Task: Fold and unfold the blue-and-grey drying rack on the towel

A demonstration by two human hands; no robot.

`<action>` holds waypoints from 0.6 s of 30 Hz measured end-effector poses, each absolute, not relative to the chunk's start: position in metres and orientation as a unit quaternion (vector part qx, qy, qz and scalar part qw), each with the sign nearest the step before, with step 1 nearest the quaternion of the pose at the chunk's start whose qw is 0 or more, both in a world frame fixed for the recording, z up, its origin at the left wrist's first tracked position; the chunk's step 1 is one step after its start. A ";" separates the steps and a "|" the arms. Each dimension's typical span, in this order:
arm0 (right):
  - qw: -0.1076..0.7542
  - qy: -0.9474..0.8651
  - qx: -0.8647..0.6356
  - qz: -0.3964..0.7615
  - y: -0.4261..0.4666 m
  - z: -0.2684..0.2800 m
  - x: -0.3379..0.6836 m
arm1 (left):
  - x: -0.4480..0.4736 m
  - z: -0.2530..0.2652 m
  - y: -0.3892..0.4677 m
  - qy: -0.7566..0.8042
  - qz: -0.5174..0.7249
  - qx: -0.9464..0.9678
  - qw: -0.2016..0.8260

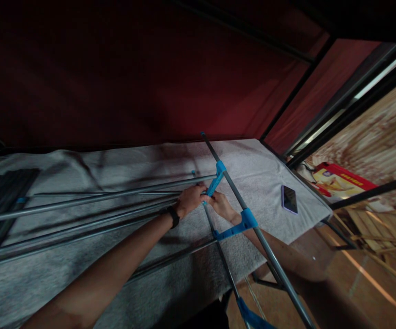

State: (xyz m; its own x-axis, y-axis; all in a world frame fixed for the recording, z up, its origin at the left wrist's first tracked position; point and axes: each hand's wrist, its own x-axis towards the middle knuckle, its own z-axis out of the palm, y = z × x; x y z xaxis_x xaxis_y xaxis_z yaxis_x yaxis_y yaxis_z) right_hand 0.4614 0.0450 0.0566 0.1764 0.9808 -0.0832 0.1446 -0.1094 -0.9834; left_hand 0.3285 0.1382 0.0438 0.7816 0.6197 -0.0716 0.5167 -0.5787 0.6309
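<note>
A rack frame of grey metal tubes joined by blue plastic connectors lies partly raised over the cloth-covered table. My left hand (191,201), with a dark band on its wrist, is closed at the lower end of the upper blue connector (215,183), beside the ends of the long tubes. From the right, my right hand (222,206) pinches the same end, its fingertips meeting those of the left. The exact spot they grip is partly hidden. My right forearm passes beneath a second blue connector (249,219) and the slanting metal tube (234,189).
Long metal tubes (81,199) run leftward across the grey cloth (249,160). Dark tubes (2,205) lie bundled at far left. A phone (289,199) rests near the table's right edge. Beyond stand a red and yellow box (345,180) and a wooden frame (383,228).
</note>
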 end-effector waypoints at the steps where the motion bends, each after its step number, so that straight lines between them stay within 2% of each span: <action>1: 0.476 -0.467 -0.603 0.438 0.045 0.056 0.462 | 0.329 0.044 0.136 0.330 0.075 0.885 0.321; 10: 0.467 -0.444 -0.634 0.427 0.041 0.057 0.461 | 0.332 0.045 0.127 0.361 0.061 0.883 0.293; 18: 0.454 -0.444 -0.654 0.411 0.048 0.057 0.454 | 0.329 0.041 0.130 0.319 0.076 0.893 0.307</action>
